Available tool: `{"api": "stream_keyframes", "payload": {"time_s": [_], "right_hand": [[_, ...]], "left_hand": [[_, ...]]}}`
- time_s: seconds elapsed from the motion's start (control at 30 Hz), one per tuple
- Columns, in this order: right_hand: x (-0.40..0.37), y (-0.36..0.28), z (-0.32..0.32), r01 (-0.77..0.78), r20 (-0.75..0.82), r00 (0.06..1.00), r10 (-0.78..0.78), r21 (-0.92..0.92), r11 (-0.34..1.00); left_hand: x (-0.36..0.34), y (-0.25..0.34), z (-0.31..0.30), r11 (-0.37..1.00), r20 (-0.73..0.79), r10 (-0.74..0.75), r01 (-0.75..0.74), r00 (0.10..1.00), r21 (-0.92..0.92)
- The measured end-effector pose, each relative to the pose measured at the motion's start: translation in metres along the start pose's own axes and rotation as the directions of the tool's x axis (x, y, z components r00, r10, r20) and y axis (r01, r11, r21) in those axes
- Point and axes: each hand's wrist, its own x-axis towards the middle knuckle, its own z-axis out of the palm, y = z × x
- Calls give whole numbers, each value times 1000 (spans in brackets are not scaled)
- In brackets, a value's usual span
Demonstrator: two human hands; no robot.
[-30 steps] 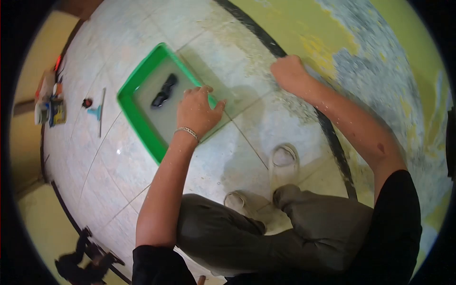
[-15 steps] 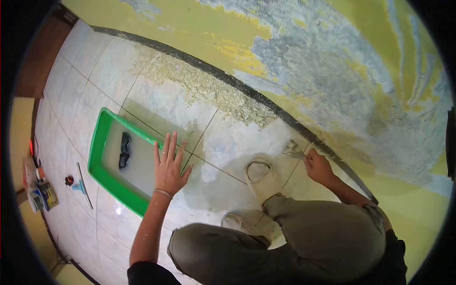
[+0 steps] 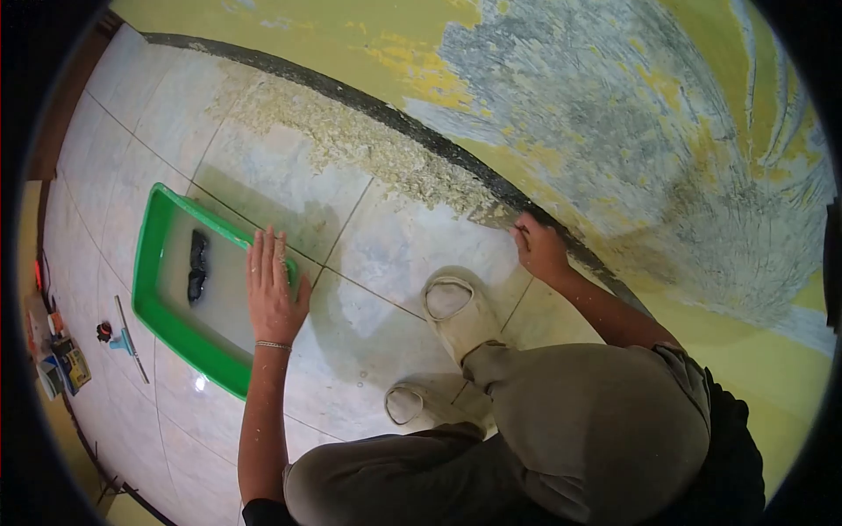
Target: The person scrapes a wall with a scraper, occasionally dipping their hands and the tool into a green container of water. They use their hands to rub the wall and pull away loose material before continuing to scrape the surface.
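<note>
My left hand is at the right rim of a green tub, its fingers extended and nothing held. Cloudy water fills the tub, and a dark, wet object lies in it. My right hand is closed around a scraper low beside the wall. The scraper's blade meets the end of a strip of pale paint scrapings on the tiles. Above rises a yellow wall with a large grey-white stripped patch.
A dark baseboard runs along the foot of the wall. A squeegee lies on the tiled floor left of the tub. Boxes stand at the far left. My feet in pale shoes are below the scrapings.
My right hand has moved the scraper up to the edge of the scrapings. My left hand's fingers have drawn closer together near the tub rim. The whole view has shifted slightly.
</note>
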Motion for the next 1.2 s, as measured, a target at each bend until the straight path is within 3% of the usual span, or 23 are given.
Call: {"api": "stream_keyframes", "payload": {"time_s": [0.07,0.13,0.27,0.33,0.5,0.6,0.8,0.9,1.1,1.2], "right_hand": [[-16,11,1,54,-84,995,-48,75,996],[-58,39,-2,-24,-75,997,29,66,998],[-135,94,-32,-148,91,984,153,-60,987],[-138,101,-33,-196,141,968,206,-82,977],[-73,69,-17,23,49,999,-22,-19,1000],[-33,38,-6,0,17,1000,0,-36,999],[-43,31,6,-61,21,998,60,34,998],[-57,38,9,81,-14,997,-81,-24,996],[-92,75,-5,105,117,988,-96,-73,992],[-91,74,-13,152,67,987,-146,-85,985]], "left_hand": [[-1,2,-4,995,-22,16,-14,1000,97],[-3,0,-3,994,-44,4,1,999,110],[-2,3,-1,994,-83,-56,64,995,90],[-3,2,1,993,-81,-73,80,994,86],[1,5,-1,984,-122,-138,150,983,95],[0,3,2,980,-132,-137,153,982,125],[-3,4,4,974,-140,-182,198,973,113],[-5,1,6,973,-151,-188,205,970,103],[-7,2,3,966,-146,-201,221,969,136],[-6,1,3,965,-139,-199,219,970,143]]}}
